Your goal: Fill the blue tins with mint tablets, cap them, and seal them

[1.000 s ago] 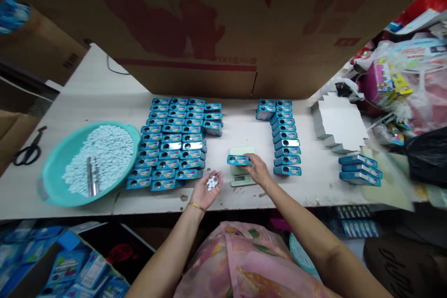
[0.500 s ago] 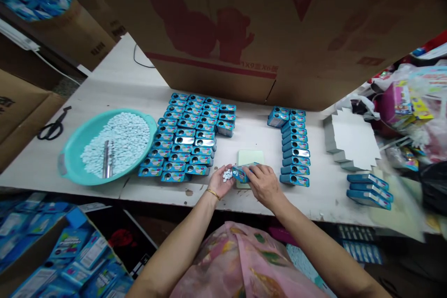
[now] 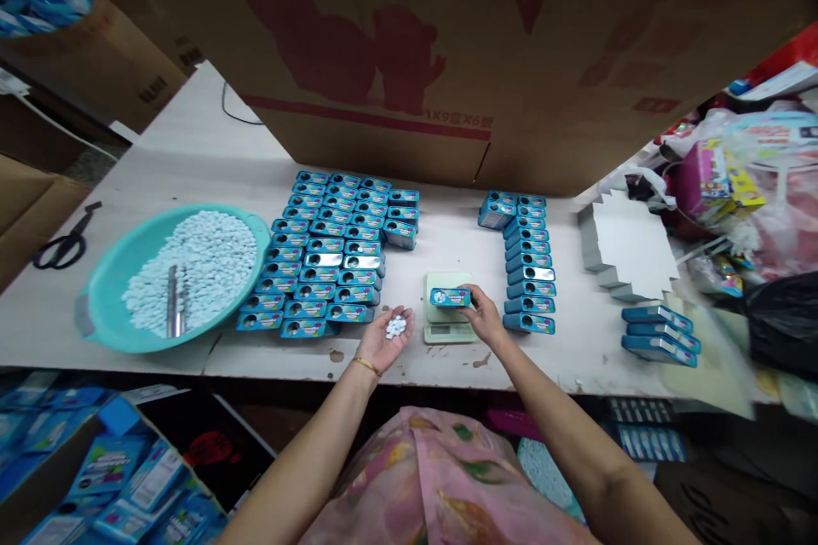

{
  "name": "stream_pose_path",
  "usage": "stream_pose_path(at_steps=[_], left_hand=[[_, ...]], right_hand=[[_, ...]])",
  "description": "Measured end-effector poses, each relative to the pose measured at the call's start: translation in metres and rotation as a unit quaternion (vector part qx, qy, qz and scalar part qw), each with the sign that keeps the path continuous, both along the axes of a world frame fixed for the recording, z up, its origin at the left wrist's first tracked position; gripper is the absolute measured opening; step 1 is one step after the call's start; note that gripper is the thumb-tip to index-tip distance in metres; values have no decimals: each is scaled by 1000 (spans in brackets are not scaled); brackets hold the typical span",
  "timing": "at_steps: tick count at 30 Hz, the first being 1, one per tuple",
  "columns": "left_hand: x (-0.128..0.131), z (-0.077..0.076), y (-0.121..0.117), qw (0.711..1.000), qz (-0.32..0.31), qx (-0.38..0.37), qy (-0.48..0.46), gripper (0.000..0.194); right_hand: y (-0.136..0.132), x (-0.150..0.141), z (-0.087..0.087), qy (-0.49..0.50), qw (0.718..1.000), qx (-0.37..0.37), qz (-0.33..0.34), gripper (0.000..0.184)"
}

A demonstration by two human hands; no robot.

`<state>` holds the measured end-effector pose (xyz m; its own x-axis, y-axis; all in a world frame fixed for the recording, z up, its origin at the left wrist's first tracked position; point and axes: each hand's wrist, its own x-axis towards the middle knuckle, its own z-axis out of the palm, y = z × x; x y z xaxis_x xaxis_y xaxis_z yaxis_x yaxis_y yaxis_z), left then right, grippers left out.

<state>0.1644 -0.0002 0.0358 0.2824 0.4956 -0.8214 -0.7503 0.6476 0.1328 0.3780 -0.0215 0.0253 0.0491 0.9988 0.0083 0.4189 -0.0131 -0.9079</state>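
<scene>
My left hand is turned palm up, cupping a small heap of white candies. To its right, my right hand grips a small blue candy tin by its right end. The tin stands upright on the pale green scale, and white candies show in the opening on its top. Left of my hands sit rows of blue tins with dark openings. Another column of blue tins lines up right of the scale.
A turquoise basin holds many white candies and a metal scoop. Black scissors lie far left. A big carton walls off the back. White cut-out card and several blue packs are at right.
My right hand has brought the tin from tilted over my left palm to upright on the scale. My left hand has drawn back leftward with the candies. The view has shifted slightly.
</scene>
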Motion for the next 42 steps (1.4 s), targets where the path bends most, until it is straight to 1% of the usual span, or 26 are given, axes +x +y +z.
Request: stream_pose_path(at_steps=[2,3,6,8,11,14,17,20,23,27,29,31,33,37,39,42], left_hand=[[-9,0,-7,1000,1,-8,12,13],[-14,0,-11,1000,3,-10,16,13],[-28,1,-24,1000,8,-16,23,15],[-37,1,-33,999,12,-22,30,15],[-48,1,-46,998,22,-32,40,18],[-54,2,-53,997,35,-43,56,25],[-54,3,-56,996,34,-39,71,31],[-52,5,-56,998,20,-19,63,33],[-50,9,-56,999,3,1,39,34],[-47,14,-57,999,-11,16,26,34],[-45,16,-58,999,-17,25,27,33],[-43,16,-59,999,-22,32,25,33],[-43,15,-60,999,-24,32,25,33],[-46,14,-60,998,-25,35,35,31],[-49,14,-60,998,-23,36,38,30],[-54,15,-59,999,-19,27,38,30]], right_hand=[[0,5,-10,70,997,-26,-12,31],[-2,8,-12,92,995,-32,-13,35],[-14,20,-5,113,993,-35,-15,54],[-23,31,5,111,992,-29,-51,61],[-35,47,14,101,984,-12,-147,53],[-41,57,15,81,971,-8,-224,41],[-43,60,13,66,959,-6,-277,33],[-44,57,12,66,951,1,-302,30],[-43,50,17,48,955,18,-291,26],[-43,39,28,-25,966,66,-249,21],[-42,34,29,-42,971,71,-223,22],[-40,28,27,-43,980,63,-184,27],[-35,23,25,-50,988,53,-134,36],[-23,13,23,-107,992,41,-50,54],[-17,10,25,-136,990,33,-26,58],[-11,7,23,-154,988,23,-11,57]])
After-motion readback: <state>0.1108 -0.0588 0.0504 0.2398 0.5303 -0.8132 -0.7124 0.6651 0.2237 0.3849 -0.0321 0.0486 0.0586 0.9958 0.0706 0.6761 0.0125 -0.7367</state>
